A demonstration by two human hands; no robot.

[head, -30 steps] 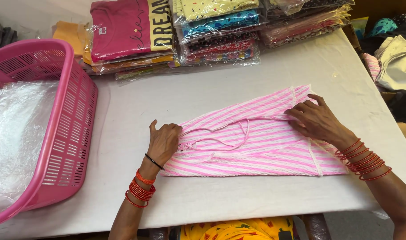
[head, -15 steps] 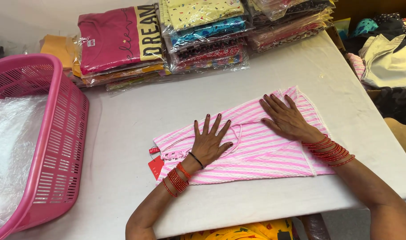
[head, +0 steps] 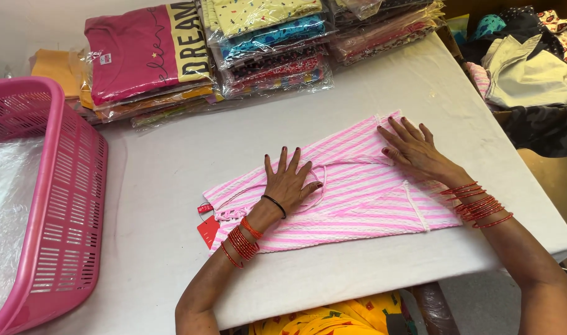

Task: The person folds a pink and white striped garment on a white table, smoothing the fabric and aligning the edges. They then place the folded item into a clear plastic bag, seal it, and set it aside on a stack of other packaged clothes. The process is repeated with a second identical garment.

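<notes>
A pink-and-white striped garment [head: 358, 192] lies folded flat on the white table [head: 171, 167]. My left hand [head: 288, 182] rests palm-down on its left part, fingers spread. On the garment's upper right corner my right hand [head: 414, 149] presses flat, fingers also apart. A red tag [head: 207, 229] sticks out at the garment's left edge, beside my left wrist with its red bangles. Neither hand holds anything.
A pink plastic basket [head: 78, 205] lined with clear plastic stands at the left. Stacks of bagged folded clothes [head: 258, 43] line the far edge of the table. Loose garments [head: 531, 74] are piled off the table's right side.
Both hands went from gripping the garment's folds to lying flat and spread on it. The garment now lies smoother, and the red tag shows at its left edge.
</notes>
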